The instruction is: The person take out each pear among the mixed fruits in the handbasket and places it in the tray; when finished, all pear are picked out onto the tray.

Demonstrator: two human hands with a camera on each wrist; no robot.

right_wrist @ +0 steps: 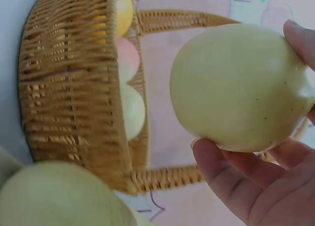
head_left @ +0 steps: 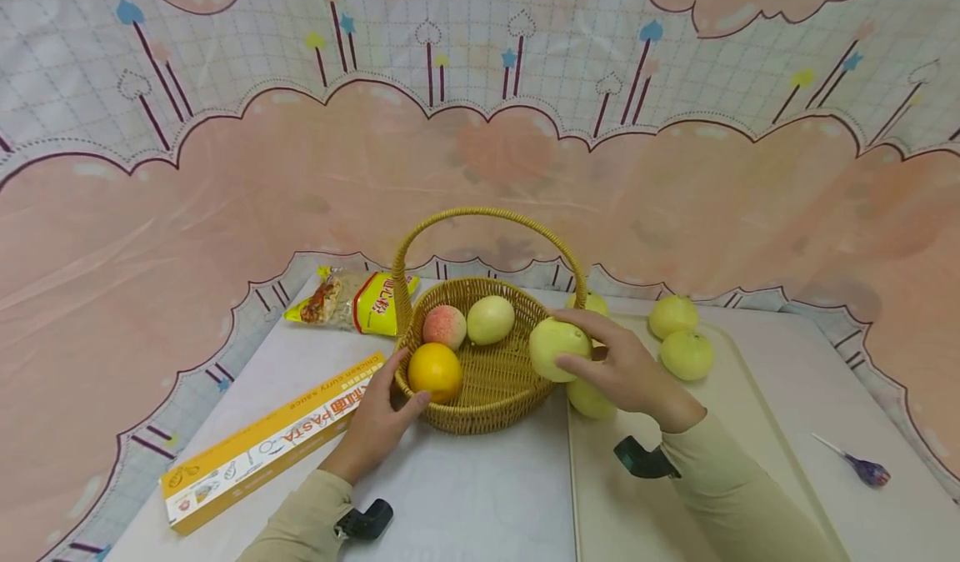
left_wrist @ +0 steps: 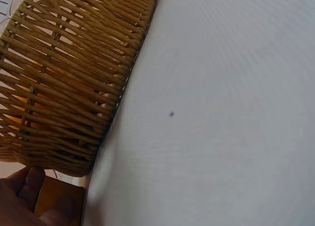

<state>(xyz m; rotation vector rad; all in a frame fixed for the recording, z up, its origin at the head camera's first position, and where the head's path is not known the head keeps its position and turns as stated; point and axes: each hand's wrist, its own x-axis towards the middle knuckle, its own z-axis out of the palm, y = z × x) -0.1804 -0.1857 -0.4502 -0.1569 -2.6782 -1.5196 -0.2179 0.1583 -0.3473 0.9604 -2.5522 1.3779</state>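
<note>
My right hand grips a round, pale yellow-green fruit above the right rim of a wicker basket. In the right wrist view, thumb and fingertips press opposite sides of this fruit, which has small dark specks. An orange, a pink peach and a pale yellow oval fruit lie inside the basket. At the basket's left side, my left hand rests with spread fingers against the wall, thumb near the front rim. In the left wrist view, its fingertips touch the woven wall.
Right of the basket, a cream tray bears several similar pale-green fruits. A pasta box and a yellow food packet lie on the left. A lollipop lies far right. The basket's tall handle arches overhead.
</note>
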